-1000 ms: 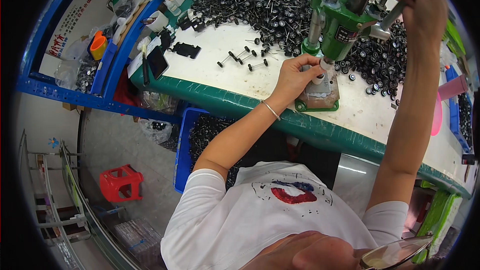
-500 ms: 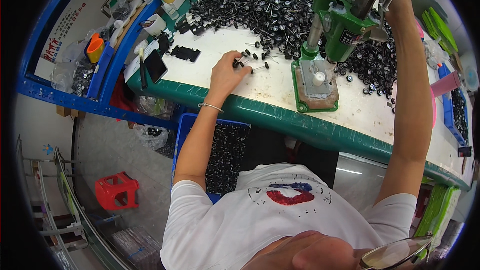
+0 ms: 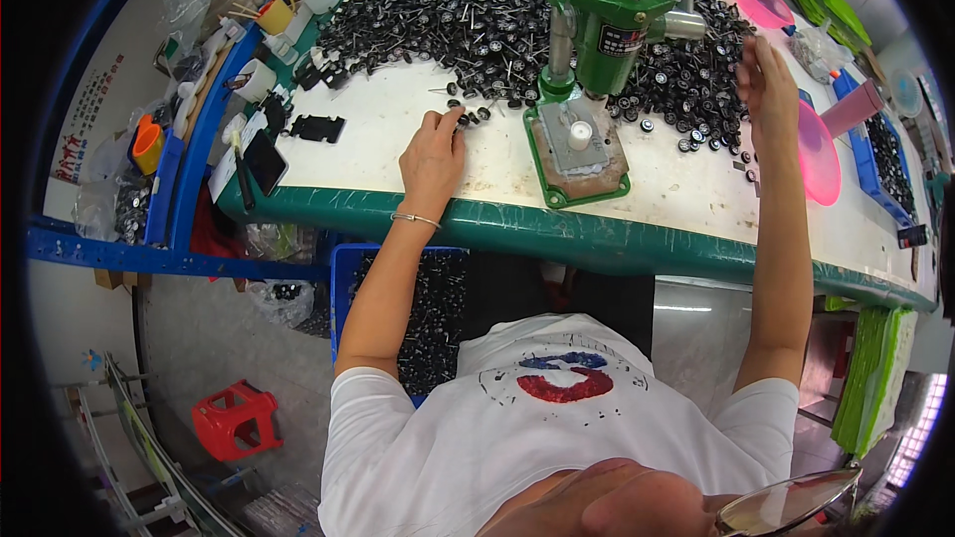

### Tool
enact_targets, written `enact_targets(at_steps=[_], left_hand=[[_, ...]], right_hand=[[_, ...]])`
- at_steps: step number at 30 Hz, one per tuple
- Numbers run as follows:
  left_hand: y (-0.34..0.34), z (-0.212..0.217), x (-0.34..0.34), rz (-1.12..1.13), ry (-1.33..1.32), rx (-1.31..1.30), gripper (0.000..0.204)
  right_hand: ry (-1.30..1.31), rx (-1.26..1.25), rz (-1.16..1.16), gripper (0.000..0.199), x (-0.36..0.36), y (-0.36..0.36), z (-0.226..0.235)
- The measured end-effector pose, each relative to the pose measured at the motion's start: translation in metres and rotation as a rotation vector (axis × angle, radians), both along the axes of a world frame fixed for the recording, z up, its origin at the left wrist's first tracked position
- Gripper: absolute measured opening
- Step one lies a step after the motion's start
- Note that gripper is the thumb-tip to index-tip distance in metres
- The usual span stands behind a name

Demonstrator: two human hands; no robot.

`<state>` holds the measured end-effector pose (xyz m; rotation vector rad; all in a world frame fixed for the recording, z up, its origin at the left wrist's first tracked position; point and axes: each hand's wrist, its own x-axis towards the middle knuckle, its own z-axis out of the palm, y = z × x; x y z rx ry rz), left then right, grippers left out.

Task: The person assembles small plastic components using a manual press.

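Observation:
My left hand (image 3: 433, 157) is closed at the fingertips around small black toy wheels (image 3: 482, 113) on thin metal axles, at the near edge of the big pile. How many it grips is partly hidden by the fingers. Right of it stands a green hand press (image 3: 609, 40) with a small white round fixture (image 3: 579, 135) on its metal base plate (image 3: 597, 167). My right hand (image 3: 766, 89) is in the air beside the press, fingers stretched out and nothing visible in them. A large pile of black wheels (image 3: 448, 15) spreads behind both hands.
A black plastic chassis (image 3: 318, 128) and a phone (image 3: 266, 163) lie at the left. Two pink bowls (image 3: 821, 154) stand at the right, near a blue bin (image 3: 885, 154). A blue crate (image 3: 345, 283) of black parts sits below the table edge (image 3: 497, 226). A red stool (image 3: 236, 421) stands on the floor.
My right hand has come off the press's upper handle and dropped to its right side. My left hand has stayed by the wheels, its fingers drawn closer together. The whole view has shifted.

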<state>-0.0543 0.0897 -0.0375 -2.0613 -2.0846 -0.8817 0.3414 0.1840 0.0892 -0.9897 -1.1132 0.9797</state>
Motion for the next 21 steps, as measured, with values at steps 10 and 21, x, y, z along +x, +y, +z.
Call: enact_targets(at_steps=[10,21], left_hand=[[-0.019,-0.005,-0.035,0.017,-0.801,-0.034,0.025],[-0.190,-0.003,-0.175,0.205,-0.785,-0.329,0.035]], right_hand=[[-0.009,-0.217,0.044,0.026,0.025,-0.035,-0.096],[-0.331,-0.229,0.125,0.021,0.013,-0.047,-0.112]])
